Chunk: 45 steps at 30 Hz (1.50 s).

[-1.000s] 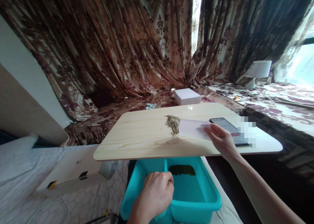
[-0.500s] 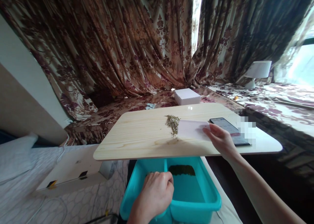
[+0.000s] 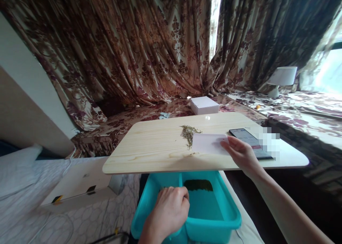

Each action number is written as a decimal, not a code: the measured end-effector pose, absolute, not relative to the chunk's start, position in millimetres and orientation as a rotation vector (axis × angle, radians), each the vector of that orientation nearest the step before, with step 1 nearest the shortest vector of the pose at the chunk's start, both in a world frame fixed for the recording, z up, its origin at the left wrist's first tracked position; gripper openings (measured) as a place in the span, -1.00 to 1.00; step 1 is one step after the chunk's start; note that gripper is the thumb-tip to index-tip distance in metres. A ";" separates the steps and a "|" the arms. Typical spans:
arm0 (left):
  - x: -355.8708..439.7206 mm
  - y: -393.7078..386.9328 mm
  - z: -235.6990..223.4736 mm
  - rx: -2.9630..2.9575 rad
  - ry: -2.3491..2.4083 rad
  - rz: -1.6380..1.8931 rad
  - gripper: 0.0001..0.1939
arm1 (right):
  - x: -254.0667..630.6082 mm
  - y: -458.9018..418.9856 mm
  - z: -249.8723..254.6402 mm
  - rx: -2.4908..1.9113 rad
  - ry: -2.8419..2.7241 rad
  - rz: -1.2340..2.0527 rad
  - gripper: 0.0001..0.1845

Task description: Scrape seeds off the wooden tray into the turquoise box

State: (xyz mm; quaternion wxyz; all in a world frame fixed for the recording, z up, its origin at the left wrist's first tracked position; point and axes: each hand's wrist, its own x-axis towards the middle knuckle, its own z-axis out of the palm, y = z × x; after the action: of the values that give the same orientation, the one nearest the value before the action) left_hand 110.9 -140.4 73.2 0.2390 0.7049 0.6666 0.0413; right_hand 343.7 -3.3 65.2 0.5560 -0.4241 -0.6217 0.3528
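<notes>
My right hand [image 3: 242, 151] pinches one end of a thin white plastic card [image 3: 210, 143], held low over the wooden tabletop [image 3: 144, 144]. The card's left edge is up against a loose pile of small greenish-brown grains [image 3: 189, 133]. A few grains lie apart near the card's lower corner. Below the table edge, my left hand [image 3: 171, 206] is closed over the middle divider of a turquoise two-part bin [image 3: 232, 215]; its fingertips are hidden. Dark green matter [image 3: 198, 185] lies at the far end of the bin's right compartment.
A phone [image 3: 249, 142] lies on the tabletop beside my right wrist. Behind the table stand a white box [image 3: 204, 105] and a lamp [image 3: 283, 76]. A large pale carton [image 3: 77, 183] rests on the bed to the left. Patterned curtains [image 3: 149, 44] hang at the back.
The white card has shifted slightly toward me, and more grains show along its far edge. My left hand stays in place on the bin.
</notes>
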 end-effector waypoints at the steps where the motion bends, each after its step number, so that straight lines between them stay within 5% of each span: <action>1: 110.8 -140.2 73.1 1.927 1.826 0.113 -0.68 | 344.8 -3.5 65.1 -1.005 -1.465 0.823 -0.53; 38: 107.6 -140.4 70.1 1.930 1.831 0.091 -0.69 | 341.9 -26.1 72.3 -1.050 -1.455 1.101 -0.56; 45: 115.0 -139.5 69.0 1.982 1.821 0.060 -0.67 | 365.2 -23.8 72.3 -1.077 -1.217 0.916 -0.64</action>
State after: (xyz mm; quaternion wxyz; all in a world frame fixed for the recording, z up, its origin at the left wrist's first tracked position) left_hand 115.0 -139.5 69.0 0.2229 0.7177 0.6593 0.0218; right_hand 365.2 -23.8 72.3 0.5954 -0.4638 -0.5241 0.3944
